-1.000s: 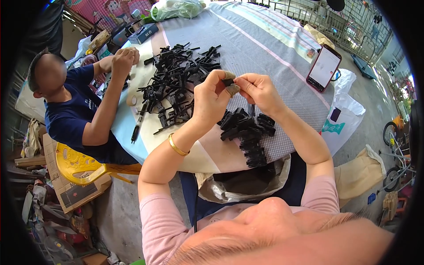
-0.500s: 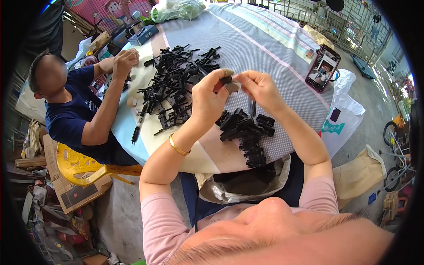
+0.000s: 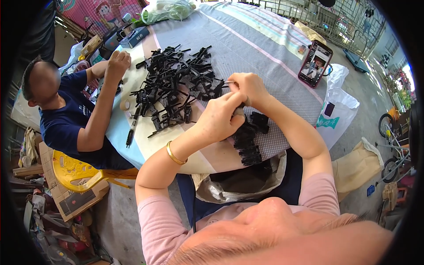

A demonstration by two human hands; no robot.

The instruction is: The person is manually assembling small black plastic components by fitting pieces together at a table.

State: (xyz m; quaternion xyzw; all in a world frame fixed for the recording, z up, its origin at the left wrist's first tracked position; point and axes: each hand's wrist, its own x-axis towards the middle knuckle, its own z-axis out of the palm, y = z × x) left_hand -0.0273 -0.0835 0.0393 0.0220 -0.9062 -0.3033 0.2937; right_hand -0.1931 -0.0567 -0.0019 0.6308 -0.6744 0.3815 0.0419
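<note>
My left hand (image 3: 221,115) is closed, thumb and forefinger pinched on a small black plastic part that is mostly hidden by the fingers. Brownish covers sit on those fingertips, and a gold bangle circles the wrist. Against it, my right hand (image 3: 251,89) is bent with fingers closed; a thin silvery tool (image 3: 228,81) pokes out past its fingertips. Just beneath both hands, black plastic parts (image 3: 248,152) lie in a stacked row near the table's front edge. Farther left spreads a large loose pile of black parts with thin arms (image 3: 174,75).
A co-worker (image 3: 66,110) sits at the left, hands raised over the table. A tape roll (image 3: 125,104) and black pen (image 3: 130,131) lie near the pile. A phone (image 3: 315,65) stands at the right. An open sack (image 3: 207,187) is on my lap, below the cloth-covered table (image 3: 260,53).
My left hand has moved down and right, turning its back upward. My right hand has shifted slightly left, and the two now touch. The silvery tool has swung from hanging down to pointing left.
</note>
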